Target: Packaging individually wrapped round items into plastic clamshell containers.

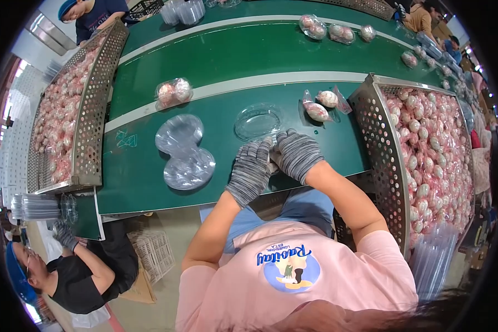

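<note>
My left hand (252, 170) and my right hand (297, 155), both in grey striped knit gloves, meet close to the near table edge. Between them they grip a pale object (272, 165), mostly hidden by the gloves; it may be a wrapped egg. Just beyond my fingertips lies a clear plastic clamshell tray (257, 121), its near part covered by my hands. Two film-wrapped eggs (321, 106) rest on the green table to the right of the tray. Left of my hands sits a nested stack of opened clear clamshells (185, 151).
Perforated metal bins of wrapped eggs stand at right (431, 157) and left (66, 112). A filled two-egg pack (174, 92) sits at the near edge of the green conveyor belt (232, 54); more packs lie farther right. Co-workers are around the line, one (74, 265) at lower left.
</note>
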A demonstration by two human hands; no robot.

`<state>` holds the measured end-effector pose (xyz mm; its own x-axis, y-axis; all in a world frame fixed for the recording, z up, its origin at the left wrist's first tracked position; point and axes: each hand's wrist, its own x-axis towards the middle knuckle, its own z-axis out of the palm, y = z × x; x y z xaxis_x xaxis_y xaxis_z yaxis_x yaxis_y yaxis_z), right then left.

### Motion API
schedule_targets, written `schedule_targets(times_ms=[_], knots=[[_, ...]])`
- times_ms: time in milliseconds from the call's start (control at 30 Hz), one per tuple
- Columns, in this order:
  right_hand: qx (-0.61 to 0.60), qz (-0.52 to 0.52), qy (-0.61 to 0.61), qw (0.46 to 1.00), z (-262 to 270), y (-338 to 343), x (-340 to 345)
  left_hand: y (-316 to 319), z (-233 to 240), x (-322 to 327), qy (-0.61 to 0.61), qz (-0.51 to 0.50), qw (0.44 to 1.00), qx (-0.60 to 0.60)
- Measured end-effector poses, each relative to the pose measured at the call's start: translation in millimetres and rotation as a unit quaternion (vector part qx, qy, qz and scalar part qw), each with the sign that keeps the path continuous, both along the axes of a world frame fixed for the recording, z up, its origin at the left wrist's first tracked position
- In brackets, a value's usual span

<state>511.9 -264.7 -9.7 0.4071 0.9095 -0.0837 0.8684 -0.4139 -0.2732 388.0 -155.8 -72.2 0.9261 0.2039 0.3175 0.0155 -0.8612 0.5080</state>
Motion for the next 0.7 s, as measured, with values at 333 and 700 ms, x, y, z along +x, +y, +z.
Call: schedule_targets(times_ms=[333, 700], knots=[[0.156, -0.081, 0.151, 0.973, -9, -20, 3, -3, 3, 4, -0.013, -0.032, 0.999, 0.032], [0.271, -0.218, 0.563, 0.750, -58, -27, 62, -6, 9, 6, 0.015, -0.051, 0.998, 0.040]])
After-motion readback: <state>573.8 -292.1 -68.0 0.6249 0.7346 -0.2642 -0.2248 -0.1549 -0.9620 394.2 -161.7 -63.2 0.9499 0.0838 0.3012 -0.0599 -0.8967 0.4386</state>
